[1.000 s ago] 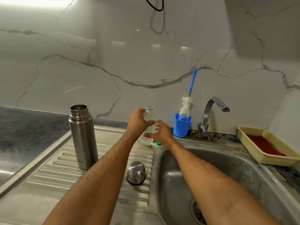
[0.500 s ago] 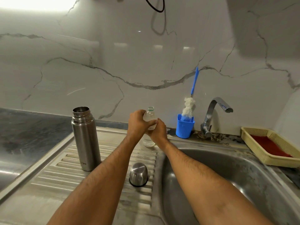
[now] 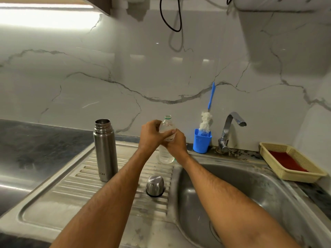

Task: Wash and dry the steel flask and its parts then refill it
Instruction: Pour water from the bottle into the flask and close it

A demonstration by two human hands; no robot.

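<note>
Both hands met at the back edge of the drainboard (image 3: 59, 199), closed around a clear plastic water bottle (image 3: 165, 154) that stood upright and uncapped, its open neck showing above the fingers. The left hand (image 3: 150, 136) wrapped the bottle's upper part from the 9 o'clock side, thumb across the front, while the right hand (image 3: 176, 143) gripped it lower down from the 3 o'clock side; whether its base touched the steel could not be told. The steel flask (image 3: 105, 149) stood upright and open-mouthed on the drainboard, well apart at 9 o'clock from the bottle. Its steel cup lid (image 3: 155, 185) sat mouth-down on the ridges at 6 o'clock from the bottle, near the sink basin (image 3: 259, 190). At 3 o'clock stood a blue cup (image 3: 202, 143) holding a bottle brush (image 3: 206, 122), then the tap (image 3: 231, 129), and farther on a cream basket (image 3: 293, 161).
</note>
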